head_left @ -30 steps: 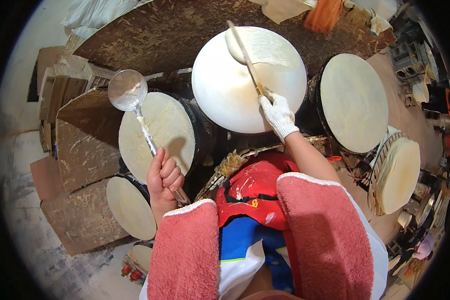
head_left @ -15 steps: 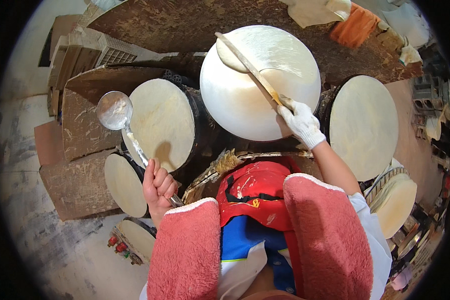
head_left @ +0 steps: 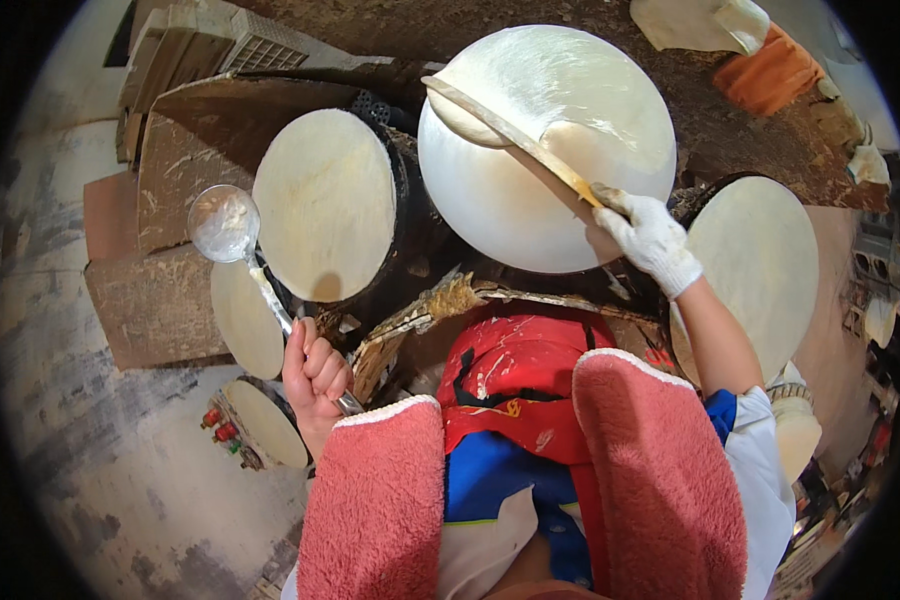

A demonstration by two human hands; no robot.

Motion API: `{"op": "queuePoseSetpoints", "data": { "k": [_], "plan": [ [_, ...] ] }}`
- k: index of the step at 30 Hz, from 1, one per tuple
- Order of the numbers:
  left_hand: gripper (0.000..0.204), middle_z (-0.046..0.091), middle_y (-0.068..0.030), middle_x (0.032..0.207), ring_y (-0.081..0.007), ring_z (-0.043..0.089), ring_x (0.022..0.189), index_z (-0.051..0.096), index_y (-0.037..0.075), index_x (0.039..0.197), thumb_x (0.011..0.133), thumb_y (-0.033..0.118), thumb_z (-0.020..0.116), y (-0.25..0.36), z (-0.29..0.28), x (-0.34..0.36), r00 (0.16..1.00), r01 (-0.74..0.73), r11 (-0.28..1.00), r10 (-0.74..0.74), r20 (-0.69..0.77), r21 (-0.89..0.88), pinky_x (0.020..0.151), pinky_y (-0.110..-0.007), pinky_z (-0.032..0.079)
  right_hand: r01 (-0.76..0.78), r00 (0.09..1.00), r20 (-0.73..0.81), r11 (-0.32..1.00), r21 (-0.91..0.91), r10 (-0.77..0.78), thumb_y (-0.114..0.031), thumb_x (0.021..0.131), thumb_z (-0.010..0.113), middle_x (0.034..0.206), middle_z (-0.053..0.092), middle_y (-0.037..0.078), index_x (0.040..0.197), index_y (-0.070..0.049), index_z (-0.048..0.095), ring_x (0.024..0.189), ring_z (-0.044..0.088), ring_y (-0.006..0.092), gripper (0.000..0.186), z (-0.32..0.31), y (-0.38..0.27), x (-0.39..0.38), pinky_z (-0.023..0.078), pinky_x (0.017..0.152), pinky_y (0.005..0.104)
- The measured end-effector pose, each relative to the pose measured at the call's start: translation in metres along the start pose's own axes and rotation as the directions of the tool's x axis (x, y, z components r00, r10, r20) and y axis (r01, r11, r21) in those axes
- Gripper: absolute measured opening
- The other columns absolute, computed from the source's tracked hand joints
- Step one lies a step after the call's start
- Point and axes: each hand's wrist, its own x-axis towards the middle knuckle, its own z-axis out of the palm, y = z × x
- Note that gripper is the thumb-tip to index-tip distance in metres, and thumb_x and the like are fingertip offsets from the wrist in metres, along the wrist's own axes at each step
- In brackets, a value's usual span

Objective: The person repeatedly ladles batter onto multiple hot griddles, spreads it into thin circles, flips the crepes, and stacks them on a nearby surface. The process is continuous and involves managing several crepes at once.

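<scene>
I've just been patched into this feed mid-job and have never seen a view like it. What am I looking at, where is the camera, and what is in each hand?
There is no machine here: a person is working with their own two hands, and the camera sits on their head looking down, so their pink fleecy sleeves and red apron fill the bottom. The wide lens bends straight edges near the rim.

In front stand several round drum-shaped stoves, each topped with a pale stretched disc. The large white round sheet lies on the nearest one; a cream round disc sits to its left and another cream disc to its right.

The right hand, in a white knitted glove, grips a long flat wooden stick that reaches under a lifted fold of the white sheet. The bare left hand grips the handle of a shiny metal ladle, its bowl held beside the left disc.
</scene>
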Motion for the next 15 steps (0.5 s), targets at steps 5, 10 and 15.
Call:
{"op": "queuePoseSetpoints", "data": {
  "k": [5, 10, 15],
  "plan": [
    [0.033, 0.023, 0.0065, 0.047, -0.0051, 0.017, 0.033, 0.034, 0.015, 0.076, 0.105, 0.028, 0.03, -0.017, 0.002, -0.026, 0.995, -0.08, 0.996, 0.082, -0.053, 0.028, 0.03, -0.023, 0.021, -0.025, 0.982, -0.187, 0.997, -0.073, 0.011, -0.027, 0.09, 0.057, 0.111, 0.066, 0.019, 0.126, -0.006, 0.059, 0.1, 0.066, 0.0296, 0.041, -0.039, 0.004, 0.046, 0.048, 0.09, 0.0344],
    [0.032, 0.022, 0.0065, 0.048, -0.0049, 0.016, 0.034, 0.034, 0.015, 0.077, 0.106, 0.028, 0.028, -0.034, -0.004, -0.044, 0.989, -0.116, 0.993, 0.116, -0.087, 0.012, 0.03, -0.023, 0.022, 0.157, 0.984, 0.099, 0.98, -0.124, -0.145, -0.026, 0.09, 0.057, 0.108, 0.066, 0.021, 0.124, -0.005, 0.06, 0.098, 0.066, 0.0318, 0.04, -0.025, -0.002, 0.047, 0.049, 0.088, 0.0344],
    [0.032, 0.022, 0.0066, 0.048, -0.0052, 0.018, 0.034, 0.033, 0.014, 0.077, 0.106, 0.027, 0.027, -0.048, -0.014, -0.057, 0.985, -0.143, 0.986, 0.133, -0.114, -0.083, 0.031, -0.024, 0.023, 0.133, 0.97, 0.216, 0.987, -0.091, -0.111, -0.023, 0.089, 0.059, 0.112, 0.065, 0.021, 0.123, -0.004, 0.06, 0.103, 0.065, 0.0295, 0.039, -0.029, 0.003, 0.008, 0.048, 0.09, 0.0324]
  ]
}}
